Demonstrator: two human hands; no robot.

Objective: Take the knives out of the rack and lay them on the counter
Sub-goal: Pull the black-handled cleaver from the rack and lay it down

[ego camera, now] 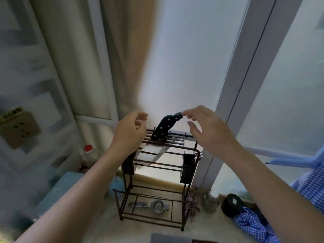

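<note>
A dark metal wire rack (157,183) stands on the counter by the window. A knife (164,128) with a black riveted handle sticks up through the rack's top slots, its blade (157,155) hanging below the bars. My left hand (130,132) hovers just left of the handle, fingers curled and apart, holding nothing. My right hand (205,128) reaches in from the right; its fingertips touch the butt end of the handle without closing around it.
A black utensil holder (188,168) hangs on the rack's right side. A metal strainer (157,206) lies under the rack. A red-capped bottle (88,151) stands at left; a glass jar (210,202), a black round object (231,204) and blue checked cloth (252,223) at right.
</note>
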